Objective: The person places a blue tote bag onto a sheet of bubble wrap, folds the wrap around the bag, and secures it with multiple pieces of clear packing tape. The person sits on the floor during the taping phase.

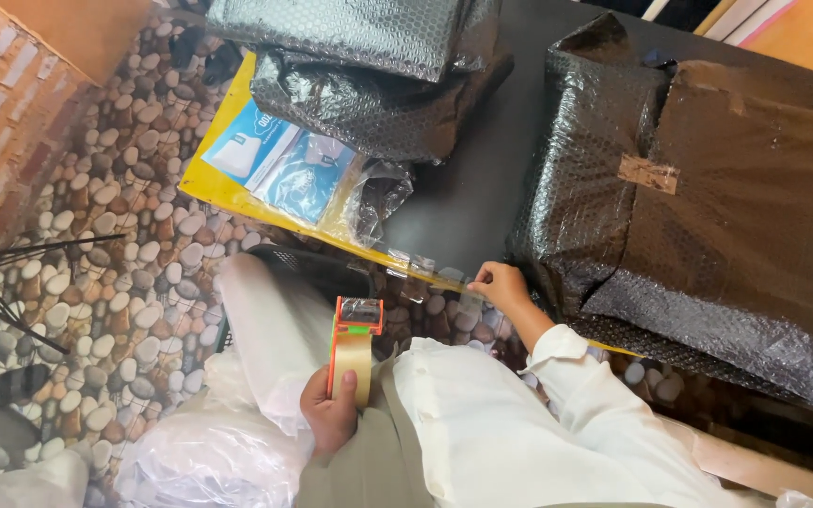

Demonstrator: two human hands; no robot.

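My left hand (329, 414) grips an orange tape dispenser (355, 339) with a roll of tan tape, held upright over my lap. My right hand (501, 284), in a white sleeve, pinches a strip of clear tape (470, 299) at the yellow front edge of the dark table (463, 188). Just to the right of that hand lies a large parcel wrapped in black bubble wrap (708, 216), with a brown tape patch on top.
More black bubble-wrapped bundles (369, 75) sit at the table's far side, beside blue-and-white packets in clear plastic (275, 160). White plastic bags (199, 452) and a black basket (303, 268) are by my knees on the pebble-patterned floor (124, 282). Thin tripod legs (11, 282) stand at left.
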